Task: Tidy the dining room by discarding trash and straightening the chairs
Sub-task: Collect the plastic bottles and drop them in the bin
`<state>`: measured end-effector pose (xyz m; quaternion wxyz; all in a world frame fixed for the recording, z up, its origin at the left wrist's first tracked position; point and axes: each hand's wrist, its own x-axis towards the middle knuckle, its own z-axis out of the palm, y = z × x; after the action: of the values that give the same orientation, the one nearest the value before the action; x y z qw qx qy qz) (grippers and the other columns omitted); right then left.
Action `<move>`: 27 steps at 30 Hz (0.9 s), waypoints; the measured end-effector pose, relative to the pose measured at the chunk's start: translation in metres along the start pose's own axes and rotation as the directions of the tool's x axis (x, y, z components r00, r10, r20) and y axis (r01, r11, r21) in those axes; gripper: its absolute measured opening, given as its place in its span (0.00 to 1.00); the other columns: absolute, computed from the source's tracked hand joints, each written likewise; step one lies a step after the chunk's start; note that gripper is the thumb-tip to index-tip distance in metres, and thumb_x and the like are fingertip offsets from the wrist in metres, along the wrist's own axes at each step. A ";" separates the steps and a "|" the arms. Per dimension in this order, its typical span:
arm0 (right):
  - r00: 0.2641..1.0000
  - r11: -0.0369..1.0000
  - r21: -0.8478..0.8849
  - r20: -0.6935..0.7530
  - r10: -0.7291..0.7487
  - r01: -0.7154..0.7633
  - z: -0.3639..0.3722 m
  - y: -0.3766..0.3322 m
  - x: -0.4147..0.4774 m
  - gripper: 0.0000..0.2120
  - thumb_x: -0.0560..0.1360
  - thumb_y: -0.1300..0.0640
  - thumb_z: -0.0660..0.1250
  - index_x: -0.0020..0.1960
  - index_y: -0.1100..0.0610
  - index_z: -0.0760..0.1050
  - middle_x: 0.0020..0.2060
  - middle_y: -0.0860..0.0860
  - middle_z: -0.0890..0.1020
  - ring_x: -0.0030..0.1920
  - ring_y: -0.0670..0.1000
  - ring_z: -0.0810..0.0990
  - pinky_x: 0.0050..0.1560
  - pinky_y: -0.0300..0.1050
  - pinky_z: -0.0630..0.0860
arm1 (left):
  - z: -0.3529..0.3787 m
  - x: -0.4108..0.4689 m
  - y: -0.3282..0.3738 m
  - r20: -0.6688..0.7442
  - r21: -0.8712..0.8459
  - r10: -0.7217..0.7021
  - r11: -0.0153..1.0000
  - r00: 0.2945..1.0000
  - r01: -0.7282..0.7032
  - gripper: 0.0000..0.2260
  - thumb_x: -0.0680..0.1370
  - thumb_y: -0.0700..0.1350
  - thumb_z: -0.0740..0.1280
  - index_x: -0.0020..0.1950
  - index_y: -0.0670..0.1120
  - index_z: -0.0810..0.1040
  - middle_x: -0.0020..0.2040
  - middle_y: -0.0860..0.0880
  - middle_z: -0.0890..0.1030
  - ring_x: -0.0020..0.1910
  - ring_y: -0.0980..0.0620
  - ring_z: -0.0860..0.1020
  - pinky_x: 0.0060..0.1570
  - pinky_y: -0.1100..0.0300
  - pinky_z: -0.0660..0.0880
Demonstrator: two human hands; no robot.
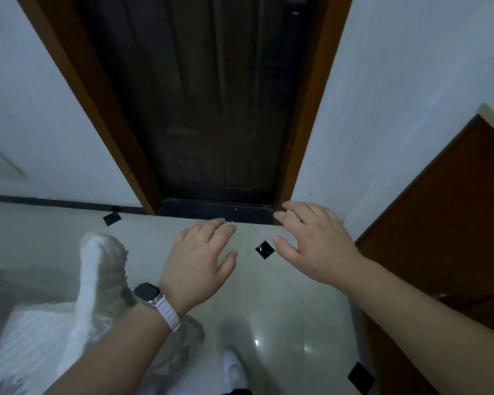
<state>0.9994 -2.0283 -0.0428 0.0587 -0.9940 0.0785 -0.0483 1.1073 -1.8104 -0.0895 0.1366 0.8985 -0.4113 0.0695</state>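
Note:
My left hand (200,258) hangs over the pale tiled floor (283,309) with relaxed fingers and holds nothing; a watch with a white strap sits on its wrist. My right hand (314,240) is held out beside it, fingers loosely spread and empty, near the foot of a dark closed door (208,104). A white, crumpled bag-like bundle (100,280) stands on the floor at the lower left, under my left forearm. No chairs show in this view.
Orange-brown door frame (305,138) flanks the door between white walls. A brown wooden cabinet side (445,223) stands at the right. Black diamond insets (264,249) mark the tiles. My white-socked foot (234,369) is at the bottom.

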 end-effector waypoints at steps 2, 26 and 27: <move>1.000 1.000 0.009 0.003 -0.026 0.026 -0.003 -0.006 0.040 0.26 0.77 0.40 0.52 0.67 0.53 0.74 0.66 0.52 0.76 0.65 0.54 0.73 0.64 0.54 0.69 | -0.008 0.027 -0.026 -0.006 0.025 -0.006 1.000 1.000 0.007 0.21 0.78 0.56 0.60 0.68 0.50 0.75 0.65 0.48 0.77 0.63 0.47 0.74 0.59 0.51 0.71; 0.870 0.866 0.141 0.045 -0.490 0.480 0.046 0.022 0.450 0.25 0.78 0.39 0.52 0.68 0.50 0.72 0.67 0.50 0.74 0.67 0.53 0.71 0.67 0.54 0.68 | -0.006 0.252 -0.207 -0.017 0.224 -0.457 0.865 0.889 0.449 0.21 0.79 0.59 0.55 0.68 0.53 0.74 0.65 0.49 0.78 0.63 0.44 0.77 0.60 0.45 0.74; 0.853 0.848 0.141 0.044 -0.521 0.511 0.046 0.020 0.468 0.25 0.78 0.39 0.52 0.68 0.50 0.72 0.67 0.50 0.74 0.68 0.53 0.71 0.67 0.53 0.67 | -0.008 0.261 -0.213 -0.030 0.229 -0.479 0.851 0.878 0.472 0.21 0.79 0.59 0.55 0.67 0.53 0.74 0.65 0.49 0.78 0.63 0.43 0.77 0.60 0.45 0.74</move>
<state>1.4608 -2.1189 -0.0498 0.1082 -0.9741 -0.1968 -0.0270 1.4384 -1.8632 -0.0600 0.0391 0.9827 -0.1676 0.0681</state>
